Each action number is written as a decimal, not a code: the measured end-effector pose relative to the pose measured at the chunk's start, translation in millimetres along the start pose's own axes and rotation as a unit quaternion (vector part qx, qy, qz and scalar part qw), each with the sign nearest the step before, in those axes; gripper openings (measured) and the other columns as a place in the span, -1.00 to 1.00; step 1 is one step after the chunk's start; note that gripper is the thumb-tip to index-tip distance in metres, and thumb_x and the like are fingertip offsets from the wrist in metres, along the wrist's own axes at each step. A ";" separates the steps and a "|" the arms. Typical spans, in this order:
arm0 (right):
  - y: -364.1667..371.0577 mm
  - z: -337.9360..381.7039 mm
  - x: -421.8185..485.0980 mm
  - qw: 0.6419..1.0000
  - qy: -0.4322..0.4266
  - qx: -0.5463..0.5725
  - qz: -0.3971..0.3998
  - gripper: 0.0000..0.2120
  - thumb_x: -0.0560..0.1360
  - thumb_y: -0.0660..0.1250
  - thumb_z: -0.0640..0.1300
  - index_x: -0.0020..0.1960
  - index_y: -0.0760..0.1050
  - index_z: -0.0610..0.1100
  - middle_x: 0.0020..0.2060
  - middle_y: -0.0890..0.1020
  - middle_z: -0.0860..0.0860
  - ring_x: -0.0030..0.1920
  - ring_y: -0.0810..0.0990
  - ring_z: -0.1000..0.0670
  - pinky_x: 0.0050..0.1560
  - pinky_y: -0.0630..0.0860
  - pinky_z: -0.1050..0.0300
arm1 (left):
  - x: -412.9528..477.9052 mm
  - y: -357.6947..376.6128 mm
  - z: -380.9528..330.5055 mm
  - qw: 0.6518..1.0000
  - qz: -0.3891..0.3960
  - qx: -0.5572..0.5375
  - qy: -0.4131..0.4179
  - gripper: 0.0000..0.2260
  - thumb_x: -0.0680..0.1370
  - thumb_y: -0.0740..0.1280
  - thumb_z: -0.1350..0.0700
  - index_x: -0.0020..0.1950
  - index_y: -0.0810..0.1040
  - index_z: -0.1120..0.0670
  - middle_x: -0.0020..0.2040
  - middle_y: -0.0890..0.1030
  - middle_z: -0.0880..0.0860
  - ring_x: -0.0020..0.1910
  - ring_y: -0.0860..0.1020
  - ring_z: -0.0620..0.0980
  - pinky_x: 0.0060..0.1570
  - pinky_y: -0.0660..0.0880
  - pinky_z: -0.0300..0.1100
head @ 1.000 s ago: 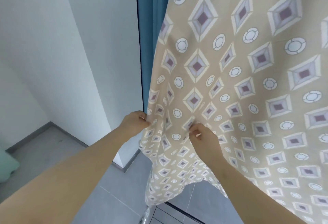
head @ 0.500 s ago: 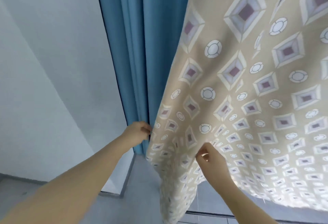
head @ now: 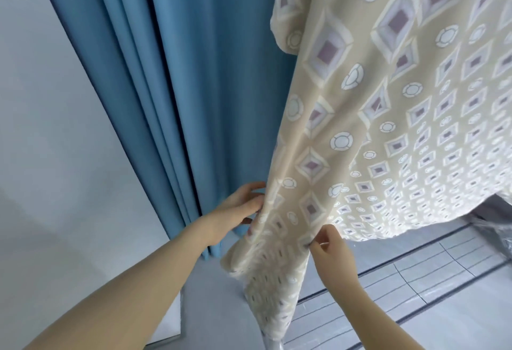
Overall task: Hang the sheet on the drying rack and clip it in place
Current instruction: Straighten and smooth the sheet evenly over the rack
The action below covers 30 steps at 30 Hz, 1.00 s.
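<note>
In the head view, the sheet [head: 388, 128] is seen in the upper right part of the picture. It is beige and printed with diamonds and white rounds. It hangs down from above, and its top is cut off by the edge of the picture, so what carries it cannot be told. Its left side falls just beside a blue curtain [head: 180, 72], which is gathered in long folds against a white wall [head: 55, 155].

The left edge of the sheet is grasped by the left hand [head: 235, 211]: the fingers are curled round the fabric and partly hidden behind it, and the thumb is laid on the near side. The lower hem is pinched by the right hand [head: 329, 250] between the thumb and the bent fingers. Both forearms are stretched forward and up from the bottom of the picture.

Between the two hands the fabric is bunched into folds, and a long corner of it hangs down below them toward the grey floor [head: 415, 308]. Dark lines are seen on the floor under the right forearm.
</note>
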State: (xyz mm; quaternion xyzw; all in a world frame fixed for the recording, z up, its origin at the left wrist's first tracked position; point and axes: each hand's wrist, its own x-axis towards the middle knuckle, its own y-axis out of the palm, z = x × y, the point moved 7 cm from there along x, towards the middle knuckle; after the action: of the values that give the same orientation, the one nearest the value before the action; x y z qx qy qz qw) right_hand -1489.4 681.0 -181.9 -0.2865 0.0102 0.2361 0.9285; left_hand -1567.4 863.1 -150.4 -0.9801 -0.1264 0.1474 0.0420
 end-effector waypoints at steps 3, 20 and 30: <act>-2.8 2.7 -12.2 1.000 0.000 0.008 -0.005 -0.83 0.47 0.21 -0.31 -0.22 0.35 -0.08 -0.36 0.50 0.01 -0.34 0.43 0.04 -0.36 0.32 0.19 | -8.6 5.6 -6.7 0.999 0.039 0.013 0.033 -0.53 0.37 0.39 -0.09 0.24 0.35 -0.17 0.24 0.49 -0.11 0.15 0.52 -0.20 0.14 0.49 -0.24; 25.8 25.6 -50.3 0.945 0.058 0.163 -0.277 -0.78 0.57 0.14 -0.21 -0.25 0.34 -0.20 -0.37 0.40 -0.03 -0.31 0.37 0.00 -0.33 0.29 0.16 | 46.9 -42.7 1.6 0.989 0.047 0.139 0.029 -0.72 0.53 0.13 0.37 -0.18 0.51 0.03 -0.20 0.57 -0.03 -0.25 0.53 -0.17 -0.28 0.40 -0.37; -0.8 5.6 -69.9 0.889 0.147 0.205 -0.382 -0.85 0.46 0.12 -0.20 -0.25 0.41 -0.16 -0.43 0.56 -0.04 -0.09 0.60 -0.32 -0.29 0.36 0.08 | 107.0 4.2 -15.1 0.949 0.076 0.283 0.116 -0.57 0.47 0.33 0.19 0.31 0.33 0.03 0.27 0.43 0.05 0.16 0.50 0.13 0.14 0.48 0.01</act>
State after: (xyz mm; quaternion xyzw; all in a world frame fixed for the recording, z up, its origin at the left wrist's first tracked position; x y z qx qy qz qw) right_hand -1551.8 653.1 -166.0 -0.1032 0.0841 -0.1892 0.9729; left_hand -1463.0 886.2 -166.2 -0.9449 0.0007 0.0655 0.3206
